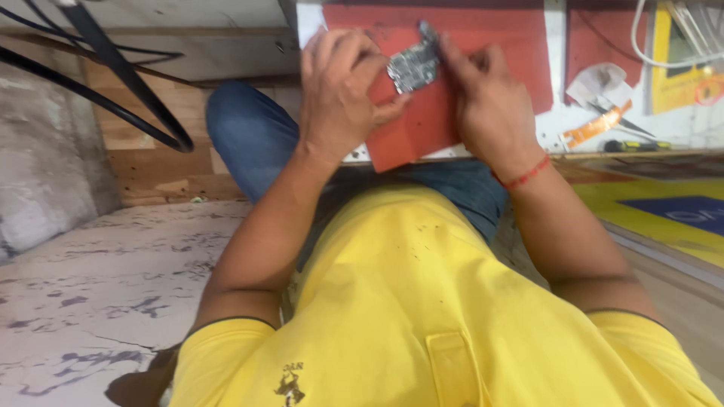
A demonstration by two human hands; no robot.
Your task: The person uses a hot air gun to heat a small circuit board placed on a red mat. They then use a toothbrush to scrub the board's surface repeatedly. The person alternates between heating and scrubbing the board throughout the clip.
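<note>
A: Head view, starting at the left: black cables (113, 75) loop down past a wooden wall panel (151, 162), above a stained, cracked floor (90, 286). Then comes the left hand (339, 94).

B: What is it doing?

A: Its fingers are curled and its thumb presses in, pinching the left edge of a small circuit board (413, 66). The board sits just above a red mat (452, 75) at the near edge of the workbench (641, 128).

B: And the other hand?

A: The right hand (490, 102), with a red thread on its wrist, is closed at the board's right side. A thin dark tip pokes up above the board, but I cannot tell what tool it is.

B: So which step is this?

A: I'd judge it is close work on the board itself, probing or prying at a part. The next move likely calls for a steady left-hand grip and a light, well-aimed touch from the right.

B: Any containers?

A: None that I can make out. Further right only loose things lie on the bench: orange-handled scissors (596, 126), a screwdriver (637, 145) and white cables (664, 45).
</note>
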